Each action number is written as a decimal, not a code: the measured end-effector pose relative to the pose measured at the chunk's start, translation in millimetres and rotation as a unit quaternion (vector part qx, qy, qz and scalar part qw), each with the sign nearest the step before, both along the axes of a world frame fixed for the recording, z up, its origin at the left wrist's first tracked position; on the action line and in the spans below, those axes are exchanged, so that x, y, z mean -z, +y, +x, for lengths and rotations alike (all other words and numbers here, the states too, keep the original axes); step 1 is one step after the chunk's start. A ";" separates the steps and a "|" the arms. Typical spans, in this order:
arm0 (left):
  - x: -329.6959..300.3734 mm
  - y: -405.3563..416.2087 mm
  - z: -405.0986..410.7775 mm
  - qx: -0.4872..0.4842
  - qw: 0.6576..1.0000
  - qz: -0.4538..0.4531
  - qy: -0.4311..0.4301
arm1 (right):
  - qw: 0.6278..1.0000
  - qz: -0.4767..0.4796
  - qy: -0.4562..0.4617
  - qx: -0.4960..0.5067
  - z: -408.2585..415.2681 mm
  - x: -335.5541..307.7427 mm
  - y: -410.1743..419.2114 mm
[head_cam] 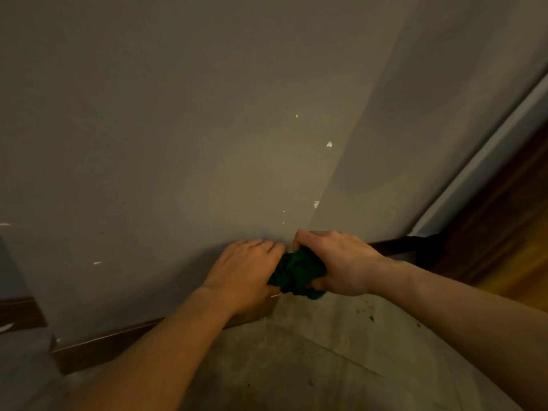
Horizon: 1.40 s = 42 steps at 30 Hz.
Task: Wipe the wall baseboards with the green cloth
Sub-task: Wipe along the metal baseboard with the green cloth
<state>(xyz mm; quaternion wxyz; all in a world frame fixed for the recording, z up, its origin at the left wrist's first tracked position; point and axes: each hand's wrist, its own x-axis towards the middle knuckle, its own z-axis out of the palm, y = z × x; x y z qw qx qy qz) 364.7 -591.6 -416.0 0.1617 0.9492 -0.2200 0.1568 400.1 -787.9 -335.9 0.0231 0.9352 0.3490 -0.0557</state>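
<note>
A dark green cloth (298,272) is bunched up at the inner corner where two grey walls meet, low down by the floor. My right hand (338,259) grips its right side, fingers curled over the top. My left hand (247,266) holds its left side, with fingertips against the wall. The dark brown baseboard (98,350) runs along the left wall to the corner, partly hidden by my left forearm. A second stretch of baseboard (394,246) continues right of the corner behind my right hand.
The grey wall (178,129) has several small white paint chips. A pale door frame (480,161) and a brown wooden door (510,221) stand at the right. The floor (296,366) is grey with dark specks. Another short baseboard piece (17,312) shows at far left.
</note>
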 end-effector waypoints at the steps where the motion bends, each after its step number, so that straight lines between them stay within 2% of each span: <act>1: 1.2 -2.3 2.0 0.000 1.000 0.013 0.001 | 1.000 0.006 0.008 -0.003 3.1 4.6 -4.2; 7: 17.1 -23.8 11.9 -0.037 0.995 0.089 0.034 | 0.998 0.030 0.024 -0.042 26.3 40.4 -27.0; 13: 40.7 -79.9 27.7 -0.073 0.990 0.102 0.068 | 0.998 0.024 0.001 -0.062 54.2 80.8 -79.8; 21: 104.7 -151.2 53.3 -0.136 0.984 0.070 0.090 | 0.996 0.056 0.030 -0.070 95.1 147.1 -143.6; 27: 148.8 -173.1 68.1 -0.204 0.970 0.037 0.127 | 0.990 0.059 -0.001 -0.129 118.0 188.2 -151.8; 33: 175.7 -181.9 88.0 -0.242 0.958 0.038 0.149 | 0.986 0.018 -0.034 -0.162 140.1 222.4 -150.6; 42: 196.4 -200.9 104.6 -0.285 0.944 0.040 0.160 | 0.990 0.023 0.048 -0.133 159.0 246.4 -157.3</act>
